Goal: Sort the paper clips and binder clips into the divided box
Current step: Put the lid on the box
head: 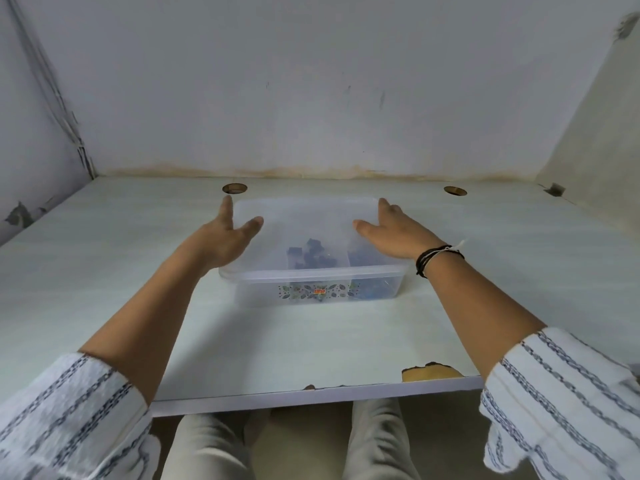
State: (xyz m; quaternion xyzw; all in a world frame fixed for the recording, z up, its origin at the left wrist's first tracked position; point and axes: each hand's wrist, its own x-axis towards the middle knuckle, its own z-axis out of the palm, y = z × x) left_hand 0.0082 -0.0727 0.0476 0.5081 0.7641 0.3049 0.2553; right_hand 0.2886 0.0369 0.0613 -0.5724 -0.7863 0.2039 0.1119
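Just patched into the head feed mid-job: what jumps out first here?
A lidded translucent box sits mid-table, dark clips showing dimly through the lid. The left hand and right hand lie open on the lid's left and right sides. At the table's near edge, a chipped patch shows brown.

A plain, worn work corner, most likely in a home or small office: a pale laminate desk (311,341) set into an alcove of stained, scuffed whitewashed walls (311,81). Two round cable holes (234,188) cut near the desk's back edge mark it as a computer or study desk, its front edge chipped (429,373) to bare board, loose cables (52,81) running down the left corner.
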